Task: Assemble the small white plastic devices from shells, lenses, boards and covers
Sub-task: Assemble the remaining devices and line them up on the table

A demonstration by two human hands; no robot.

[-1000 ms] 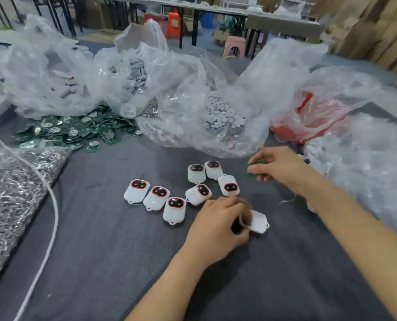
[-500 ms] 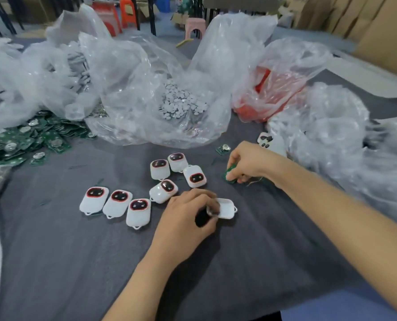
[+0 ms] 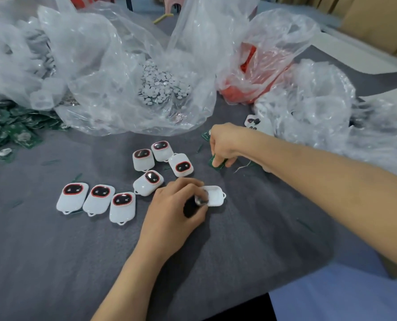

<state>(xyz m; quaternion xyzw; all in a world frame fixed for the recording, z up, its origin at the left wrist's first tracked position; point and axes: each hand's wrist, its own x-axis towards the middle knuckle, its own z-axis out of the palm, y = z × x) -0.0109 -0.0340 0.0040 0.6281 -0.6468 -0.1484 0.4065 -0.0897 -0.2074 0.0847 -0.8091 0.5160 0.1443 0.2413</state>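
Stretching from 6 round to 9 o'clock, open grey cloth gives the widest room for moving. Its near edge cuts across at 5 o'clock, against a pale blue surface. Crumpled bags close off the far side from 9 through 12 to 3 o'clock.

Just right of the middle, the left hand rests on the cloth with its fingers curled. Thumb and forefinger pinch a small shiny piece at the left rim of a white shell, which lies hollow side up. What the piece is I cannot tell. At 12 o'clock from that shell, the right hand reaches down, fingertips closed tight on a green board that touches the cloth. A second board peeks out just behind its knuckles.

Seven white devices with red-ringed dark windows lie at 9 to 11 o'clock from the left hand, three in a row and four clustered nearer the right hand.

The clear bag at 12 o'clock holds small white discs. A second bag at 1 o'clock holds red parts. A third bag at 3 o'clock holds white pieces too blurred to name, as does a fourth bag at 10 o'clock. A pile of boards lies loose at 9 o'clock, outside any bag.
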